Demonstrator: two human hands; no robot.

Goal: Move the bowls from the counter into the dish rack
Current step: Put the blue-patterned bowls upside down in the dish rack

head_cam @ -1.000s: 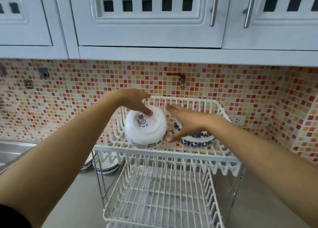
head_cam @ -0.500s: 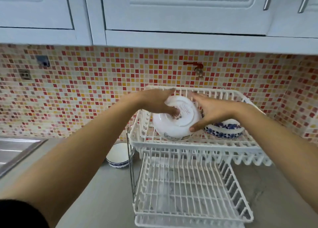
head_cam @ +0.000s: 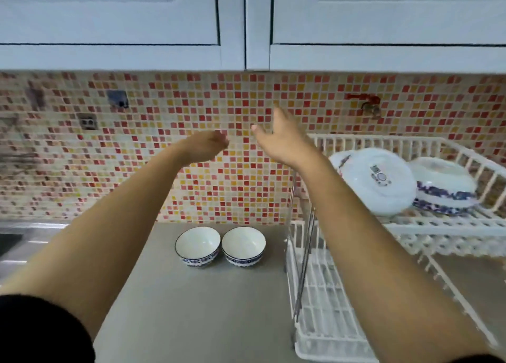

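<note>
Two white bowls with blue patterned bands stand upright side by side on the grey counter, one on the left point(head_cam: 197, 246) and one on the right point(head_cam: 243, 246). A white two-tier dish rack point(head_cam: 449, 227) stands at the right. Its top tier holds an overturned white bowl point(head_cam: 376, 182) leaning on its side and, to its right, an overturned blue-banded bowl point(head_cam: 443, 187). My left hand point(head_cam: 204, 149) and my right hand point(head_cam: 282, 140) hang in the air above the counter bowls, left of the rack, both holding nothing. The left hand's fingers curl loosely; the right hand's fingers are spread.
The mosaic tile wall point(head_cam: 164, 171) runs behind the counter, with white cabinets point(head_cam: 246, 20) overhead. A steel sink edge point(head_cam: 16, 239) shows at the far left. The rack's lower tier point(head_cam: 328, 308) holds nothing visible. A red tap point(head_cam: 367, 102) is on the wall above the rack.
Both hands let go of the overturned white bowl, now resting on the rack's top tier, and moved left above the counter bowls. The view swung left.
</note>
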